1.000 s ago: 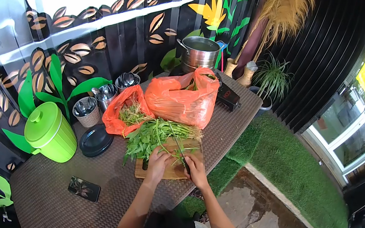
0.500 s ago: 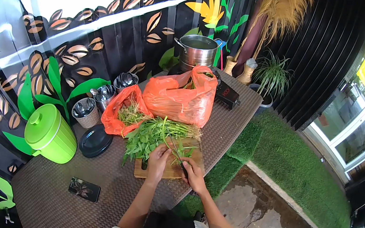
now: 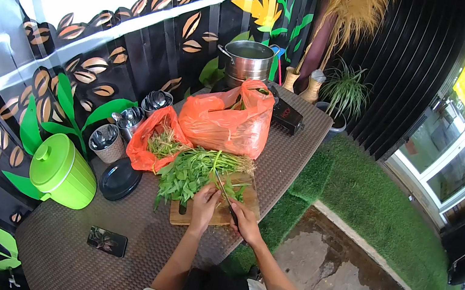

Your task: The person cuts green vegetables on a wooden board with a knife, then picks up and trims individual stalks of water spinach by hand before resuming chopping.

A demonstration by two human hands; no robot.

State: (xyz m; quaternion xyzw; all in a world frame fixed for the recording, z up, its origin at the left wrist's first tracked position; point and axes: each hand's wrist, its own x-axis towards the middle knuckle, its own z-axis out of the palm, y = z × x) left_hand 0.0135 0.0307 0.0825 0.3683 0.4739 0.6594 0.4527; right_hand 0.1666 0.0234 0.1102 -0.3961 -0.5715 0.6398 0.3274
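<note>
My right hand (image 3: 245, 222) is closed around the black handle of a knife (image 3: 223, 188), its blade slanting up and to the left. Close to the blade, my left hand (image 3: 205, 203) pinches a green stem (image 3: 217, 161). Both hands are over a wooden cutting board (image 3: 218, 217). A heap of leafy greens (image 3: 184, 175) covers the board's far left part, with stems pointing right. Cut green bits lie on the board near the blade. The exact spot where blade and stem meet is too small to tell.
Behind the greens stand a large orange plastic bag (image 3: 224, 128) and a smaller orange bag (image 3: 144, 158) holding stem ends. Left are cutlery cups (image 3: 108, 144), a black lid (image 3: 120, 179), a green lidded bucket (image 3: 63, 172) and a phone (image 3: 107, 241). A steel pot (image 3: 248, 64) stands behind.
The knife blade and the pinched stem have shifted slightly between my hands. The whole view has moved a little; both hands keep their grip.
</note>
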